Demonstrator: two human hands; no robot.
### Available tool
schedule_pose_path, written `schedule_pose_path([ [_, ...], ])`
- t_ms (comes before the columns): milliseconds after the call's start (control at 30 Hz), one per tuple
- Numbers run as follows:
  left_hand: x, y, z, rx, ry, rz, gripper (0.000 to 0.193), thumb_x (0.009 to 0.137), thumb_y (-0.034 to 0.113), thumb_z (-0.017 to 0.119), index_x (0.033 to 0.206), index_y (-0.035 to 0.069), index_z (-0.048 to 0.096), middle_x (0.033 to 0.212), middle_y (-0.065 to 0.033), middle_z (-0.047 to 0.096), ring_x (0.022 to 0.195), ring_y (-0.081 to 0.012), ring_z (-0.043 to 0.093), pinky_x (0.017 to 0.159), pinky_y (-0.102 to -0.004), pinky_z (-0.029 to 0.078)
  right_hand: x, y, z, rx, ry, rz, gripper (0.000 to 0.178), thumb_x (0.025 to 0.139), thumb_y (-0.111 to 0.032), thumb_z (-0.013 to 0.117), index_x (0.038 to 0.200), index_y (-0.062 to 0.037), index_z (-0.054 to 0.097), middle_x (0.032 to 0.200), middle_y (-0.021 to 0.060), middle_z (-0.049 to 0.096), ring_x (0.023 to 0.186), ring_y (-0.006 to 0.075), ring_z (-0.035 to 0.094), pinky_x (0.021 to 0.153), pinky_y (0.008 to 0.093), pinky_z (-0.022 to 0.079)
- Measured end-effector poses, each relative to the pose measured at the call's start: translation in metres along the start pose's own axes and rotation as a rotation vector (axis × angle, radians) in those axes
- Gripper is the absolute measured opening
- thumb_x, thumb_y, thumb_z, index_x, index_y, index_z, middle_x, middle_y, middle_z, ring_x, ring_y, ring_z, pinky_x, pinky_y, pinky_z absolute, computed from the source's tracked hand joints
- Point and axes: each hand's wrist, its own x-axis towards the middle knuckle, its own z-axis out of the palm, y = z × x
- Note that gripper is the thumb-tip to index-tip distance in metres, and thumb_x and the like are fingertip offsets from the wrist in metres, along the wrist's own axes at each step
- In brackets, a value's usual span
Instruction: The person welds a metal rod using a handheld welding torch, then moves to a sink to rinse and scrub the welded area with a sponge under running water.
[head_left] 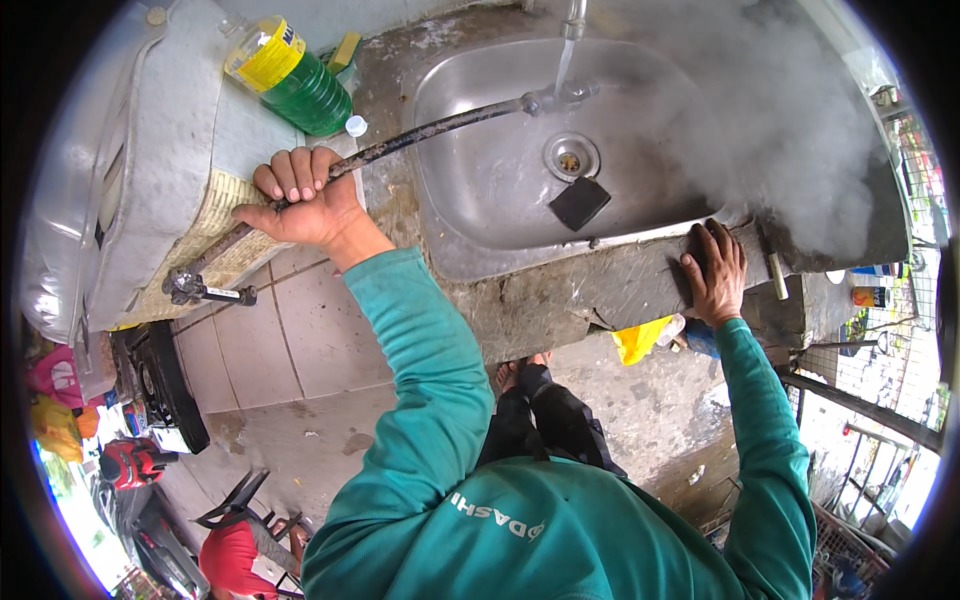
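My left hand [310, 205] is closed around a long, dark, dirty metal rod [440, 127]. The rod's far end lies over the sink [470, 205], under water running from the tap [574, 28]. At its other end, left of my hand, is a greasy joint with a short stud [225, 294]. Grey steam or smoke [780, 130] drifts over the sink's right side. A black square pad [579, 204] rests in the basin by the drain [572, 158]. My right hand [716, 275] leans on the counter's front edge, fingers spread, holding nothing.
A bottle of green liquid [310, 95] with a yellow label stands left of the sink, near a white cap [356, 126] and a sponge [345, 50]. A white-handled tool [777, 275] is right of my right hand. A person in red [240, 555] is at the lower left.
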Motion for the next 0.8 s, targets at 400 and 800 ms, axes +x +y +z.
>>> schedule_pose_path([
  [400,0.002,-0.007,0.002,-0.059,-0.065,-0.031,0.076,0.09,0.086,0.032,0.061,0.016,0.039,0.054,0.0039,0.036,0.049,-0.0098,0.036,0.048,-0.0245,0.032,-0.005,-0.001,-0.003,0.01,0.015,0.041,0.065,0.093,-0.05,0.056,0.144,-0.0076,0.053,0.151,0.0189,0.047,0.142,0.0381,0.039,0.121,0.0533,0.023],
  [800,0.005,-0.001,-0.011,-0.063,-0.1,-0.044,0.077,0.091,0.084,0.034,0.062,0.014,0.046,0.054,0.0019,0.038,0.048,-0.0116,0.035,0.049,-0.0268,0.032,-0.003,-0.001,-0.003,-0.001,0.021,0.043,0.064,0.096,-0.055,0.053,0.143,-0.0108,0.054,0.151,0.0169,0.047,0.142,0.0396,0.039,0.121,0.0535,0.023],
])
